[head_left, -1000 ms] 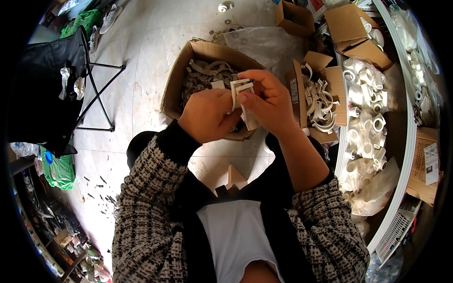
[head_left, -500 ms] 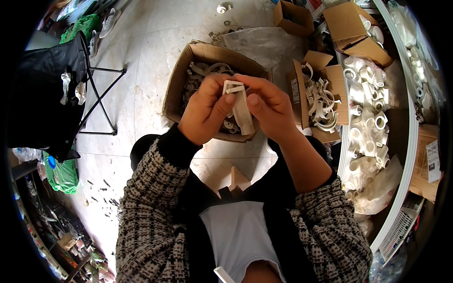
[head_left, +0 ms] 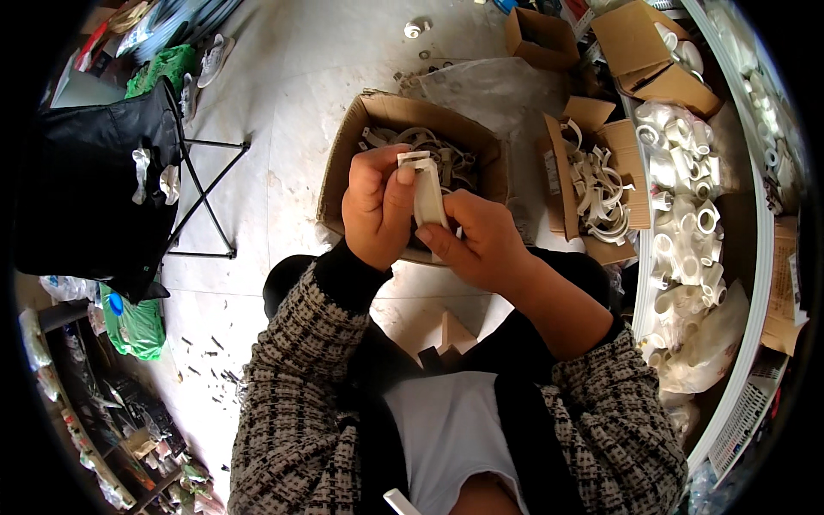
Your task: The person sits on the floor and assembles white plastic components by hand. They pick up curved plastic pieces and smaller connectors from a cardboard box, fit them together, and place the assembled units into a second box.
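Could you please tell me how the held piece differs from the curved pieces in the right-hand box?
The held piece is straight; the curved pieces bend in arcs. The left hand and right hand grip the held piece, while the curved pieces lie heaped in a cardboard box. Both are pale.

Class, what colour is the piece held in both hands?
The held piece is off-white; it shows best in the head view.

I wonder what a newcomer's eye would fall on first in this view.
Probably the pale plastic piece at the centre, held by both the left hand and right hand. Just beyond is an open cardboard box with curved parts inside; a black folding chair fills the upper left.
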The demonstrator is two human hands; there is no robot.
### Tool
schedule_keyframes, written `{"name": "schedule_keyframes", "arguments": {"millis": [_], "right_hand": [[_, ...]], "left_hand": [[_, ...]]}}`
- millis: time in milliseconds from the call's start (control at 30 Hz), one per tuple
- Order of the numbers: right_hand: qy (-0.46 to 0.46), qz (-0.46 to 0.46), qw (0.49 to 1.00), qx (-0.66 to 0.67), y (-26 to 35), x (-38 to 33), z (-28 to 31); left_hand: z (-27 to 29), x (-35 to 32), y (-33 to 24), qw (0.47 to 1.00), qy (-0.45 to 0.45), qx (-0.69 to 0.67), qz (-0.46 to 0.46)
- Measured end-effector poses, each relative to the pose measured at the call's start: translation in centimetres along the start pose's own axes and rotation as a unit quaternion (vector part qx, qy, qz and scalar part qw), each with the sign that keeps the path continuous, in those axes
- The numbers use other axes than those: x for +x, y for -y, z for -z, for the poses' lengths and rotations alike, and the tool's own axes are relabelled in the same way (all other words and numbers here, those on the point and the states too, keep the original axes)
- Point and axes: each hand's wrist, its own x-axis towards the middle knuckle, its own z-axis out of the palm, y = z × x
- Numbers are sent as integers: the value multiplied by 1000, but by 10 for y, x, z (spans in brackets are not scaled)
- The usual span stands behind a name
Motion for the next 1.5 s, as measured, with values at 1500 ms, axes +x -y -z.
{"name": "schedule_keyframes", "arguments": {"millis": [1500], "right_hand": [[9,-127,916,381,-11,2,14]], "left_hand": [[-4,7,-14,904,128,-284,292]]}}
